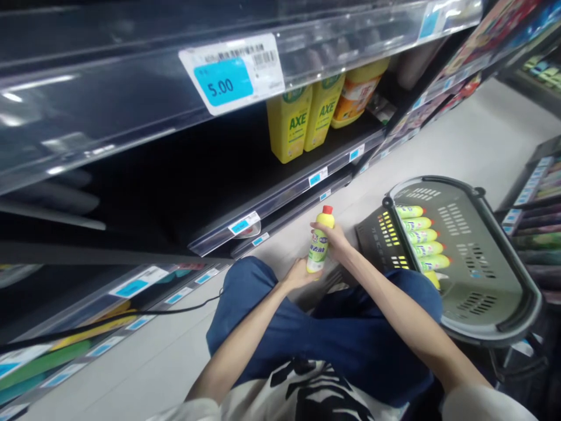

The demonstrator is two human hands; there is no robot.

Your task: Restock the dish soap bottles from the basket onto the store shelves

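Note:
Between my two hands is a yellow detergent bottle (318,248) with a red cap, tilted slightly and its printed label facing up at me. My left hand (300,273) is closed around the bottle's lower end. Near its top, just below the cap, my right hand (337,238) grips it from the right side. Both hands are above my bent knees. A grey shopping basket (468,234) stands to the right of my right arm. Inside it, several similar yellow bottles (423,235) with red caps lie in a row along the near left wall.
Ahead, a dark shelf (342,153) carries two yellow AXE bottles (290,126) and an orange-and-yellow tub (357,96). An upper shelf edge with a 5.00 price tag (232,73) juts out above. A black cable (175,310) runs at the left. Another shelf (532,199) stands at the far right.

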